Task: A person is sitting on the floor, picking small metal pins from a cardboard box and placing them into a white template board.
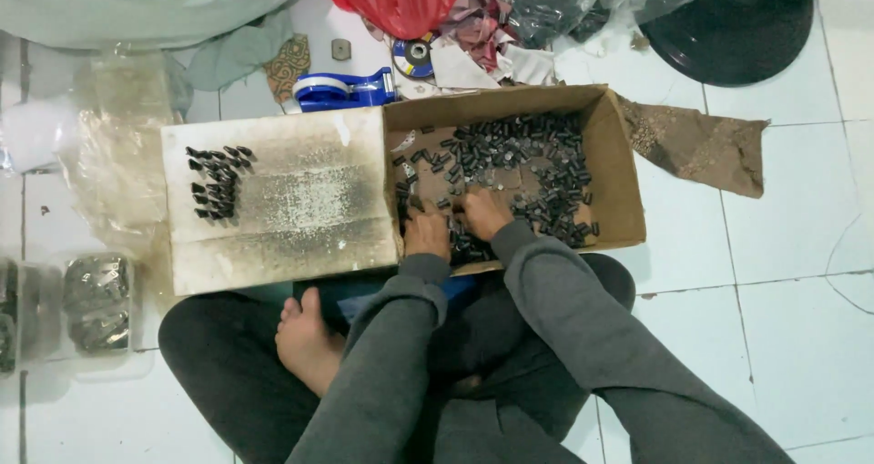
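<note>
A view from above of a person sitting cross-legged on a white tiled floor point(783, 273), grey sleeves reaching forward into an open cardboard box point(614, 168). The box floor is scattered with many small black cylindrical parts point(519, 154), lying loose in a single layer, thickest near the far wall and right side.

Both hands rest palm-down on the parts at the box's near edge, side by side and almost touching. The left hand point(426, 232) and right hand point(484, 214) have fingers curled down into the pieces; whether either has pinched a part cannot be told, since the fingertips are hidden.

To the left, touching the box, lies a flat dusty white board point(291, 209). Near its left edge, a small cluster of the same black parts point(217, 183) sits in rough rows.

The parts look hard, stiff and light, probably smooth enough to roll or slip. They seem best taken one at a time, pinched across the barrel between thumb and forefinger.

A blue tape dispenser point(341, 89) sits behind the board.
</note>
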